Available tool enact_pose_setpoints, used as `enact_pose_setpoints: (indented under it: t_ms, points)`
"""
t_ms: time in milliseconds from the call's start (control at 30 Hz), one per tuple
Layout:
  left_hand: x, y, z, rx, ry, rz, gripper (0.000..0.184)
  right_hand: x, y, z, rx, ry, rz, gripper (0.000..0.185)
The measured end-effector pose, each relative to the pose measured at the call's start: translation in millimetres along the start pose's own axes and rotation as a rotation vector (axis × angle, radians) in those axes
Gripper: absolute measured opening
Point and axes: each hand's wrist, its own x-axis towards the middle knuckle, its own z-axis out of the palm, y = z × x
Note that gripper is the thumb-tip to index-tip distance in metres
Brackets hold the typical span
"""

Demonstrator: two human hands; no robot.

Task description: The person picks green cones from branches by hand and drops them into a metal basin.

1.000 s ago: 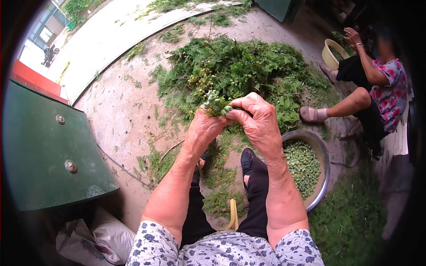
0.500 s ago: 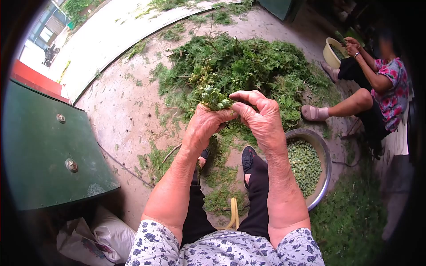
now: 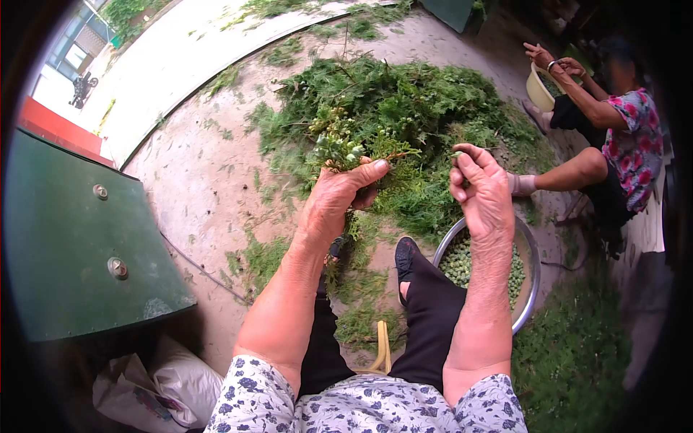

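Observation:
My left hand (image 3: 345,195) is closed round an evergreen sprig (image 3: 339,150) that bears a cluster of pale green cones at its tip. Its thumb presses along the stems. Apart from it on the right, my right hand (image 3: 482,184) is raised with thumb and fingertips pinched on a small green cone (image 3: 458,154). Below my right hand and wrist stands a metal basin (image 3: 533,289) holding many loose green cones (image 3: 460,265), partly hidden by the forearm.
A heap of cut evergreen branches (image 3: 404,101) covers the floor ahead. At right a seated person (image 3: 628,144) has both hands near a cream basin (image 3: 535,90). A green metal panel (image 3: 86,231) and white sacks (image 3: 180,382) lie left. More clippings (image 3: 570,353) lie lower right.
My right hand has left the sprig and moved right, over the basin's far edge, with a small green cone. My left hand stays with the sprig. The seated person's hands have moved apart.

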Motion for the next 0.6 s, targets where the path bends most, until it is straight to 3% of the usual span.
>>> enact_pose_setpoints:
  t_ms: [100,267,367,467,533,600]
  points:
    - [0.8,4.0,-5.5,-0.131,0.019,-0.028,0.020,-5.1,-17.9,-54.4,-0.089,0.093,-0.065,0.016]
    - [1.2,5.8,-8.8,-0.295,0.042,-0.034,0.023,-48.9,-29.7,-166.0,-0.374,0.429,-0.075,0.027]
    - [4.7,5.9,-10.7,-0.373,0.085,-0.032,0.026,-84.0,-28.7,-200.6,-0.497,0.610,0.001,0.029]
    - [4.0,7.9,-16.6,-0.408,-0.012,-0.063,0.029,-105.5,-24.5,-229.9,-0.680,0.889,0.151,0.043]
    - [3.0,7.3,-14.5,-0.404,-0.005,-0.062,0.029,-115.7,-5.0,-293.3,-0.782,0.843,0.041,0.042]
    - [0.9,9.6,-12.8,-0.364,0.005,-0.065,0.028,-116.4,0.6,-308.0,-0.878,0.787,-0.079,0.041]
